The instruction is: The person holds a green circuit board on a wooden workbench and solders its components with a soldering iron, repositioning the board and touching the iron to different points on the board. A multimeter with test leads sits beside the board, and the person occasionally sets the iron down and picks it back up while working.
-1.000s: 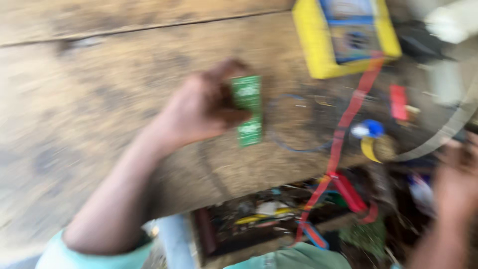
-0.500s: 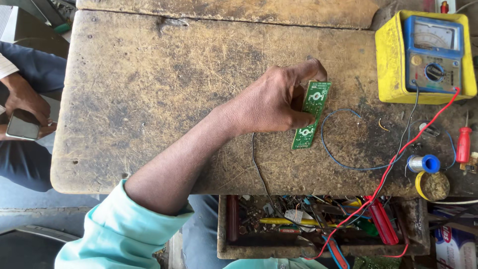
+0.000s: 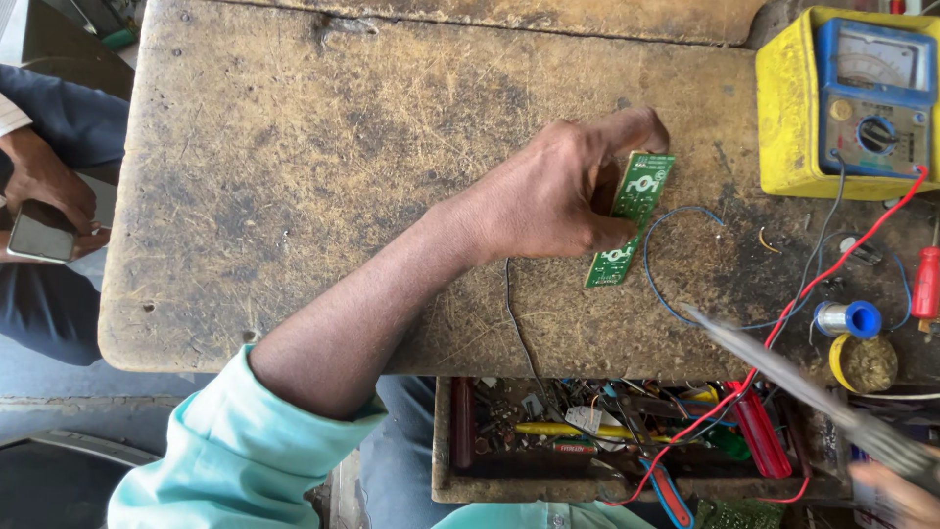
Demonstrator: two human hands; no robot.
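My left hand (image 3: pixel 553 196) grips a narrow green circuit board (image 3: pixel 632 220) between thumb and fingers, holding it against the worn wooden table (image 3: pixel 294 176). A thin blue wire (image 3: pixel 676 220) loops on the table just right of the board. At the bottom right corner, only part of my right hand (image 3: pixel 896 495) shows, blurred. It holds a long grey tool (image 3: pixel 783 377) whose tip points up-left toward the board without touching it.
A yellow meter (image 3: pixel 852 103) with red and black leads sits at the table's far right. Near it are a solder spool (image 3: pixel 850 318), a small round tin (image 3: pixel 867 362) and a red-handled tool (image 3: pixel 925 282). An open drawer (image 3: pixel 607 436) holds parts. Another person at left holds a phone (image 3: pixel 39 235).
The view has steadied and drawn closer. My left hand keeps the board in about the same spot. My right hand with the long tool has come into view at the bottom right.
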